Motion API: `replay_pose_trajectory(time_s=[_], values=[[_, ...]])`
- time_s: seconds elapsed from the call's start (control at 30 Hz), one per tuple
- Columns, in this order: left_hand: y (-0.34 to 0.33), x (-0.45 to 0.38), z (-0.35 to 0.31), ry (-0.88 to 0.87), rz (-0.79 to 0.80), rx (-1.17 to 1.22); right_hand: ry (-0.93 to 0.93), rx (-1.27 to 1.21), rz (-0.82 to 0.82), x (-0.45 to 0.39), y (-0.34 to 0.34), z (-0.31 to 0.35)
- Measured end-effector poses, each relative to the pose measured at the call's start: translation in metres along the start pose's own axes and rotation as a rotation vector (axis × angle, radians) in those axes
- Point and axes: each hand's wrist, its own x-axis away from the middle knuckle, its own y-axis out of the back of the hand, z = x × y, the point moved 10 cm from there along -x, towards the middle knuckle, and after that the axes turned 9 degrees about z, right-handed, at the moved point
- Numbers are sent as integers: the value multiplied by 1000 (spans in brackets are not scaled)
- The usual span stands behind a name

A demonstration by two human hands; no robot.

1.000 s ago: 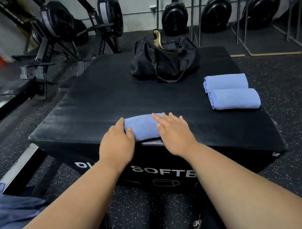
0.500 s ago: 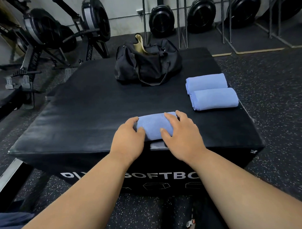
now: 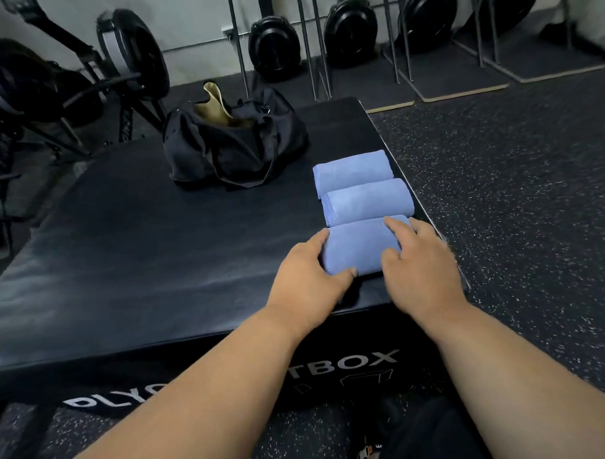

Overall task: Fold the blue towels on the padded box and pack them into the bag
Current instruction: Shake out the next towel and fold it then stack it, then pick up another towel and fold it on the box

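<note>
The nearest folded blue towel (image 3: pixel 357 246) has moved since half a second ago: it sat then at the near edge of the padded box (image 3: pixel 139 258), around 6 o'clock and well apart from the other two; it now lies toward 3 o'clock, close to the right edge, touching the middle folded towel (image 3: pixel 370 200). That one in turn touches the far folded towel (image 3: pixel 353 169), so the three form a tight row running from near to far. These two have kept their arrangement on the box.

Both hands remain on the nearest towel. The left hand (image 3: pixel 306 277) grips its left end, fingers curled around the far side and thumb pressed at the near corner. The right hand (image 3: pixel 420 264) covers the right end, fingers bent over the top and thumb against the near side, holding it.

The black duffel bag (image 3: pixel 235 148) stands at about 12 o'clock on the box, unzipped, a tan lining showing at its mouth, as before; no towel is in it that can be seen. Beyond it, at 10 o'clock, stand rowing machines (image 3: pixel 93 77) on the speckled rubber floor (image 3: pixel 519 168). White lettering marks the box's front face.
</note>
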Motion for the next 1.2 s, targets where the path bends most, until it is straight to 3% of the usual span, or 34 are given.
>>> replay_pose_trajectory(time_s=[0.47,0.7,1.2], values=[[-16,-19,-10,-35,-172,-140,-32,-61,11,-24,7,-26],[-7,-15,-6,-30,-294,-64,19,-91,57,-28,4,-20],[-6,-12,-5,8,-318,-63,34,-30,82,-30,-1,-15]])
